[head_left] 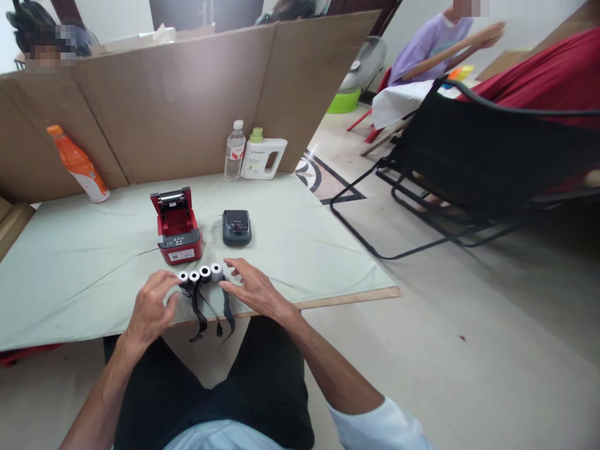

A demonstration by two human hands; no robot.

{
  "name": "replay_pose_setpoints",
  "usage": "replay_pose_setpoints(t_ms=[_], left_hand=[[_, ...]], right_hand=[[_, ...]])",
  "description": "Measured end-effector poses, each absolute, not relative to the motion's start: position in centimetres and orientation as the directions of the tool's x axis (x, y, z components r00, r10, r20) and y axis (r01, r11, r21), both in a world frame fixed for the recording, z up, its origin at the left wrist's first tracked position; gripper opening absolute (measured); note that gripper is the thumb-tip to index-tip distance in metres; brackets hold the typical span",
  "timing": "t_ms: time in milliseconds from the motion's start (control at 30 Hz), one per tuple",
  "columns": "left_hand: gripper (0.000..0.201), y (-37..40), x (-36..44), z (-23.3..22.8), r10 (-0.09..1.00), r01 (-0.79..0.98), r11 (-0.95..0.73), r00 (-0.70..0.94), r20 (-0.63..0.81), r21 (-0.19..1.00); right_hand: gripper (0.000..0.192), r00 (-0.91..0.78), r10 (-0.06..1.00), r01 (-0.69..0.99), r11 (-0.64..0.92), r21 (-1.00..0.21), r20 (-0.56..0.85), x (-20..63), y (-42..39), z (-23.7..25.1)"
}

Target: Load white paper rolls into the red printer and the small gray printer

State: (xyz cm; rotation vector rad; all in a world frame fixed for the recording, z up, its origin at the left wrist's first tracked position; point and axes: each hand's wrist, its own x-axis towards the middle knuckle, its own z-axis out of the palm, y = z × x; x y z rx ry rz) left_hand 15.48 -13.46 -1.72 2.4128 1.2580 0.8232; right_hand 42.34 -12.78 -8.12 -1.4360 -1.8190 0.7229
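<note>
Several small paper rolls point(205, 272) stand in a row near the table's front edge, white ends up with dark cores. Dark strips point(199, 312) trail from them over the edge. My left hand point(152, 303) is at the left end of the row, thumb and fingers apart, fingertips at the leftmost roll; whether they touch it I cannot tell. At the right end my right hand point(253, 287) is open, its thumb and fingers spread beside the rightmost roll point(216, 270). Just behind the rolls sits a red receipt printer point(180, 234) with its lid raised. A small black device point(237, 227) lies to its right.
A cardboard screen point(187, 106) borders the table's point(290, 237) back. Before it stand an orange bottle point(79, 165), a clear water bottle point(235, 153) and a white jug point(262, 159). Right of the table are a black folding chair point(469, 144) and a person in purple point(426, 44).
</note>
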Motion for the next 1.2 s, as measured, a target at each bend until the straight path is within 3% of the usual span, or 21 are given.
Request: replay_pose_setpoints(t_ms=[133,300,500,767,1000,1200], left_hand=[[0.032,-10.4,14.6,-2.6,0.87,0.67,-0.486,0.43,0.24,0.561],[0.026,-9.0,15.9,-3.7,0.893,0.684,-0.429,0.419,0.164,0.59],[0.02,-8.6,15.4,-3.5,0.912,0.69,-0.378,0.391,0.121,0.617],[0.033,-9.3,14.7,-3.9,0.84,0.633,-0.512,0.51,0.185,0.581],[0.033,-9.2,14.1,-3.6,0.831,0.607,-0.502,0.535,0.15,0.617],[0.031,-9.4,15.8,-3.9,0.836,0.7,-0.532,0.523,0.166,0.477]], right_hand=[[0.038,-0.093,0.934,0.596,0.33,-0.732,0.345,41.1,-13.2,-6.8],[0.028,-0.118,0.866,0.57,0.46,-0.68,0.487,39.3,-13.8,-5.7],[0.026,-0.134,0.862,0.567,0.471,-0.676,0.488,39.0,-14.1,-5.6],[0.024,-0.125,0.843,0.545,0.499,-0.674,0.523,38.5,-13.7,-5.5],[0.021,-0.147,0.833,0.534,0.521,-0.666,0.533,38.4,-13.4,-5.2],[0.022,-0.157,0.837,0.545,0.516,-0.661,0.524,38.5,-13.0,-5.5]])
